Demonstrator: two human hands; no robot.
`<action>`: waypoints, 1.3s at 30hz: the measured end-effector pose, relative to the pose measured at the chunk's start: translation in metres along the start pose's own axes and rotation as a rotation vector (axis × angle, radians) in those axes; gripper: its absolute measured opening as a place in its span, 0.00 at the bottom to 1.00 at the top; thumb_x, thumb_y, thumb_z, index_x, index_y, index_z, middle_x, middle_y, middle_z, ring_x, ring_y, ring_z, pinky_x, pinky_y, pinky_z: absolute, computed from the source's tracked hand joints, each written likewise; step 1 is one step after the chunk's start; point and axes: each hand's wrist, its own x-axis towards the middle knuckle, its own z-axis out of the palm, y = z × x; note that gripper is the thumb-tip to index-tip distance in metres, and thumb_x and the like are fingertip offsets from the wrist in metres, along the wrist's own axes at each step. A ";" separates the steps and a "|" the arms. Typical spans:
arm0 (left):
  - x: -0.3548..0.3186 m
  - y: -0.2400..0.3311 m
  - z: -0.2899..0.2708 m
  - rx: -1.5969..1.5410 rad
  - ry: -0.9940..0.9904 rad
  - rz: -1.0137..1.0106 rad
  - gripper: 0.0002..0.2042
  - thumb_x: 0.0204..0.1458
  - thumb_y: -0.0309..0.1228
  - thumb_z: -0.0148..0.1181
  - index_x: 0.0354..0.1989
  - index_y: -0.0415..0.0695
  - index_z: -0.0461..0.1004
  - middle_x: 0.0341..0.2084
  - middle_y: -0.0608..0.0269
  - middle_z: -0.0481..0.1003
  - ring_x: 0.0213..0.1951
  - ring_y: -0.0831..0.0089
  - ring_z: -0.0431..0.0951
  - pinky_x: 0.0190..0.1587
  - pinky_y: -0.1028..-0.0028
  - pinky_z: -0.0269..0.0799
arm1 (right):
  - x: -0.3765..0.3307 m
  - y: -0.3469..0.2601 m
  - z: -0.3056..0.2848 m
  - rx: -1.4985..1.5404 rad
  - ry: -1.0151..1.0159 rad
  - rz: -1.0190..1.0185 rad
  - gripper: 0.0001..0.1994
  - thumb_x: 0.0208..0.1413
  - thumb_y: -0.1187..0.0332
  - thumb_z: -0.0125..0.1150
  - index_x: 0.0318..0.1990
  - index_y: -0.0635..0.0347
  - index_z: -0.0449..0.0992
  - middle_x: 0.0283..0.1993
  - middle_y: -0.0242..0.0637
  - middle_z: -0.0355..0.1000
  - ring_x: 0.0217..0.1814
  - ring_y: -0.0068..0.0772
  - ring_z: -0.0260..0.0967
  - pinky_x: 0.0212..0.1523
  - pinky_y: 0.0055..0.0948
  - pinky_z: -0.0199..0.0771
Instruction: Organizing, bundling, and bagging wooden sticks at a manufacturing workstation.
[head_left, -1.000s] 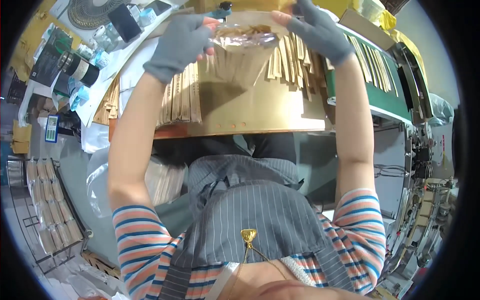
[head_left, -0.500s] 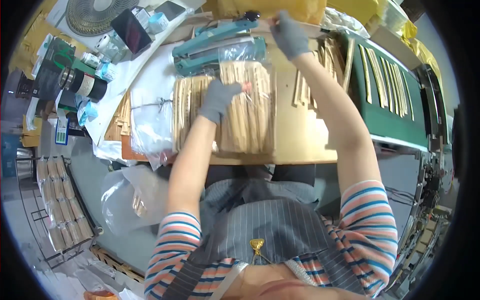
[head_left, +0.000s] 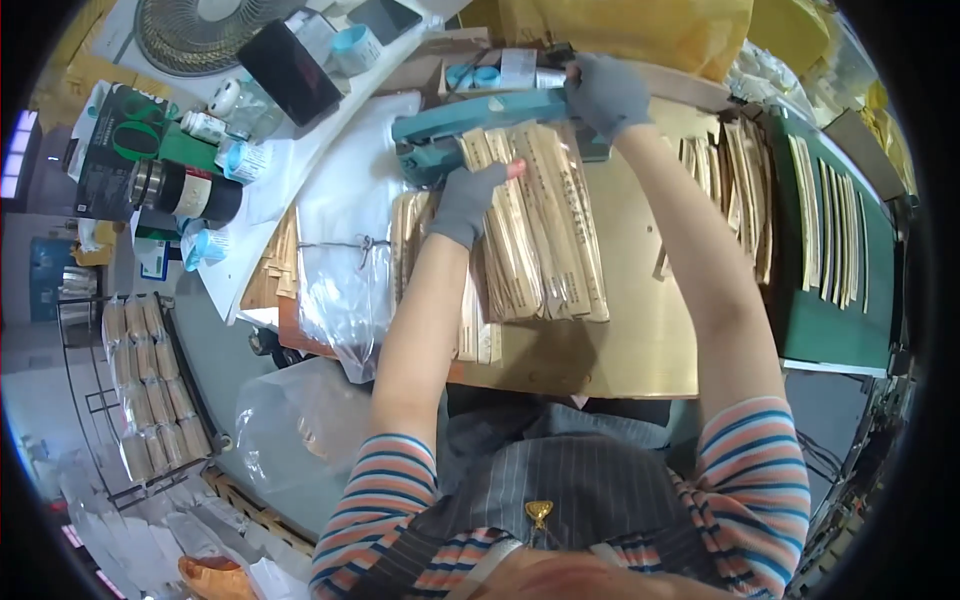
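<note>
- Grey-gloved at the worktop [head_left: 645,350], the left hand [head_left: 468,205] grasps a clear bag [head_left: 545,230] packed with slim tan strips, its thumb laid across the top face; the fingers beneath are hidden.
- The bag slants from the worktop's back edge toward the front, its upper end against a teal lever tool [head_left: 480,113]; whether its lower end rests on anything cannot be told.
- At the tool's right end, the right hand [head_left: 607,95] sits with fingers curled over; how tightly they close cannot be told.
- Judging by its fill, the bag should feel fairly weighty and stiff lengthwise, its film thin and slick. A broad hold across the upper third, palm beneath, would best keep the strips aligned.
- Loose strips [head_left: 745,195] lie along the worktop's right edge; clear sleeves [head_left: 345,210] cover its left.
</note>
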 end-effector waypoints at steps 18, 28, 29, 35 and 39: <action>-0.179 0.036 -0.066 0.087 0.141 0.302 0.19 0.37 0.33 0.69 0.37 0.35 0.75 0.31 0.62 0.77 0.31 0.75 0.76 0.36 0.77 0.71 | -0.186 -0.100 0.040 0.916 -0.508 0.100 0.34 0.46 0.44 0.54 0.54 0.63 0.65 0.48 0.58 0.68 0.48 0.53 0.68 0.48 0.39 0.66; -0.365 0.012 -0.140 -0.112 0.564 0.497 0.17 0.40 0.24 0.65 0.42 0.35 0.72 0.33 0.61 0.77 0.35 0.78 0.75 0.38 0.77 0.71 | -0.185 -0.145 -0.051 1.187 -0.670 0.299 0.13 0.48 0.65 0.53 0.40 0.61 0.73 0.33 0.35 0.71 0.33 0.27 0.69 0.32 0.27 0.71; -0.370 -0.001 -0.156 -0.129 0.617 0.497 0.17 0.40 0.24 0.65 0.42 0.35 0.72 0.33 0.61 0.77 0.35 0.78 0.75 0.38 0.77 0.71 | -0.182 -0.144 -0.087 1.263 -0.721 0.160 0.16 0.48 0.67 0.53 0.44 0.64 0.71 0.37 0.39 0.72 0.37 0.30 0.71 0.36 0.30 0.74; -0.333 -0.047 -0.142 -0.140 0.593 0.574 0.13 0.45 0.29 0.60 0.38 0.37 0.73 0.32 0.60 0.76 0.33 0.71 0.72 0.39 0.70 0.69 | -0.280 -0.210 -0.094 1.402 -1.208 0.212 0.32 0.42 0.58 0.64 0.54 0.66 0.65 0.46 0.44 0.71 0.47 0.38 0.70 0.49 0.30 0.70; -0.400 -0.039 -0.230 0.165 0.846 0.734 0.14 0.54 0.34 0.54 0.45 0.38 0.70 0.35 0.65 0.72 0.29 0.79 0.72 0.30 0.79 0.68 | -0.262 -0.281 -0.081 1.581 -1.334 0.052 0.28 0.47 0.65 0.59 0.56 0.66 0.63 0.53 0.40 0.68 0.53 0.32 0.67 0.54 0.31 0.66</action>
